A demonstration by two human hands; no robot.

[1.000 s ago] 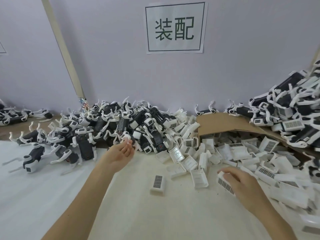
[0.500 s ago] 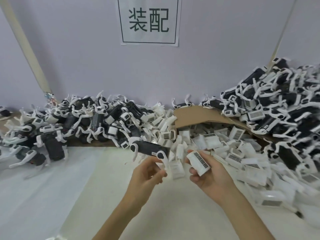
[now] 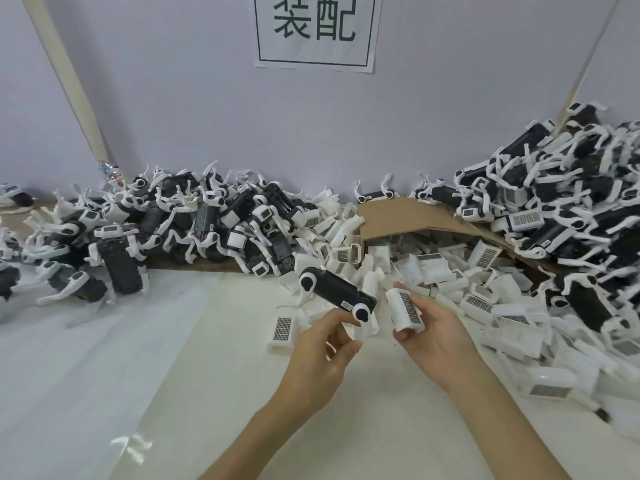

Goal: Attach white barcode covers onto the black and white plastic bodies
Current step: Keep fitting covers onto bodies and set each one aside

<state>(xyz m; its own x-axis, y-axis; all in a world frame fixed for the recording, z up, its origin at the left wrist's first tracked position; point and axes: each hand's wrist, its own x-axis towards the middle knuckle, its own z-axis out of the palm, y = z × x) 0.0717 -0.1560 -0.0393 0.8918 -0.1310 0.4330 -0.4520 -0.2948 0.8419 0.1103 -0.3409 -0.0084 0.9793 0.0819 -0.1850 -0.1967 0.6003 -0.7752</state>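
Note:
My left hand (image 3: 323, 344) pinches a black and white plastic body (image 3: 335, 292) by its near end, holding it tilted above the table. Beside it, my right hand (image 3: 429, 332) grips a white barcode cover (image 3: 404, 309), barcode side facing me. The two parts are a small gap apart. A pile of loose white barcode covers (image 3: 450, 278) spreads behind and to the right of my hands. One lone cover (image 3: 282, 330) lies flat on the table left of my left hand.
A heap of black and white bodies (image 3: 194, 223) lines the wall at the left. A taller heap (image 3: 568, 202) rises at the right on a brown cardboard sheet (image 3: 398, 216). White sheeting (image 3: 104, 358) covers the table; a paper sign (image 3: 315, 29) hangs on the wall.
My left hand has lifted a body from the left heap and my right hand has picked up a cover; both came together at the centre. The camera has shifted right and closer.

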